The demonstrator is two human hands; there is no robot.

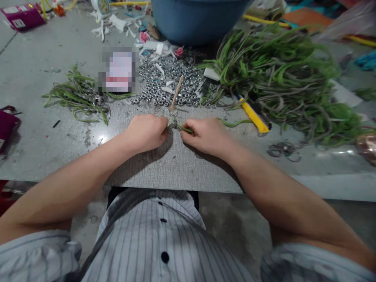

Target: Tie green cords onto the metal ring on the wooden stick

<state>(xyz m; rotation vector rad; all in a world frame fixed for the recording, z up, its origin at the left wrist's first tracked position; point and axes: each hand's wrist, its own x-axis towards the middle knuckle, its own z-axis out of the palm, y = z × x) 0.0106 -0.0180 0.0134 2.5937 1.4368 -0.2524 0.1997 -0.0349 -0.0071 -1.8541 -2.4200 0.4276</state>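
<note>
Both hands low over the near part of the desk (176,168), knuckles up, facing each other across a narrow gap. A green cord (186,130) spans that gap, with a small metal fitting (175,124) at its middle and a thin ring (174,112) on the far side of the fitting.

My left hand (149,131): fingers curled in, closed on the cord's left side; fingertips mostly hidden, so the exact grip I cannot tell. My right hand (205,135): thumb and forefinger pinched together on the right side, no visible opening.

Key relation: the fitting lies just right of my left fingertips and just left of my right ones, about equally near to both. Between the hands the cord's long axis runs left to right, sloping slightly nearer towards the right. The ring points away from me, towards a wooden stick (176,92) whose near end lies just beyond it; the stick slants far and a little right, among loose metal beads (160,94).
</note>
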